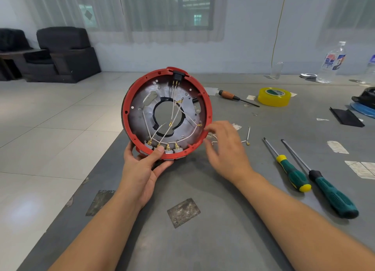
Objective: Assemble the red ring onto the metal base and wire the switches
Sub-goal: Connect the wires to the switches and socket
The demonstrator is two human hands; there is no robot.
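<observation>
The grey table (203, 240) carries tools and scraps. Above its left edge, tilted up toward the camera, the red ring (129, 100) sits around the metal base (140, 116), with white wires (176, 110) crossing the base's central hole down to four switches (164, 148) at the ring's lower rim. The left hand (142, 167) grips that lower rim from beneath, thumb curled over onto a switch. The right hand (225, 149) hovers just beside the ring's right edge, fingers relaxed and spread, holding nothing. Two green screwdrivers (316, 177) lie to the right; a yellow tape roll (274, 96) and a wooden-handled screwdriver (237, 98) lie farther back.
</observation>
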